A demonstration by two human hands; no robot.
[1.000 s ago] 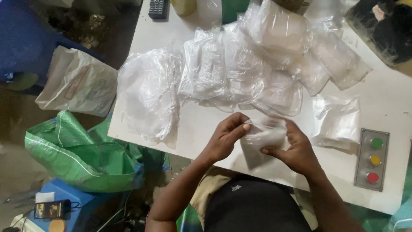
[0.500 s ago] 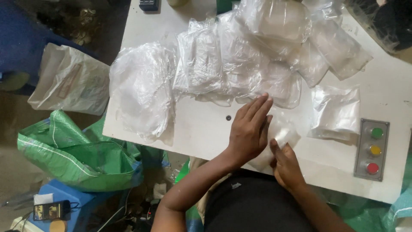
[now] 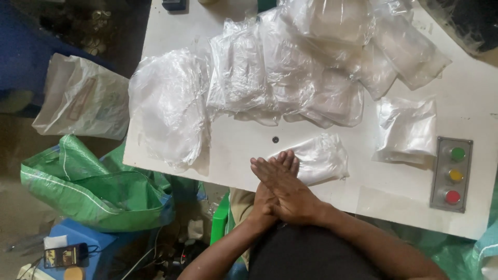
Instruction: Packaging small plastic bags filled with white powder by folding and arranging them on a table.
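I hold both hands flat and crossed at the near edge of the white table [image 3: 233,145], the right hand [image 3: 288,189] laid over the left hand [image 3: 270,194], fingers straight and gripping nothing. The small clear plastic packet [image 3: 319,158] lies just beyond my fingertips, its near end touching them, apparently at the flattening stage. Beyond it sit a heap of filled bags [image 3: 290,78] and, well off to the right, a three-button panel [image 3: 452,173]; I judge the next move needs a grip on the packet.
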